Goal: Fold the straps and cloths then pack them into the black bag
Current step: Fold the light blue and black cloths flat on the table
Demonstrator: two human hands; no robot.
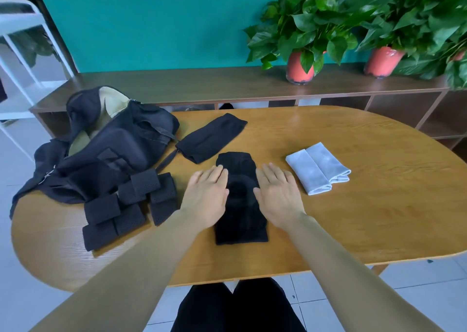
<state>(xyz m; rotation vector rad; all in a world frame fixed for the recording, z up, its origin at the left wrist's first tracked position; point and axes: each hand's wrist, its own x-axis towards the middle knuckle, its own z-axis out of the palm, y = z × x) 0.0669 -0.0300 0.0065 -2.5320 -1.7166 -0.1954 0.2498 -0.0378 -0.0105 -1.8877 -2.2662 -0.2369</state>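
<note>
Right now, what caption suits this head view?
Left hand and right hand press a black fabric cloth on an oval wooden table.

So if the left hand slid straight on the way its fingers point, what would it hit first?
Probably the far black cloth, past a strip of bare table. The left hand lies flat on the near black cloth's edge, fingers aimed away and slightly right.

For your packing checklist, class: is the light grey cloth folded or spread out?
Folded: the light grey cloth lies as a compact bundle, layered edges showing at its near end.
</note>
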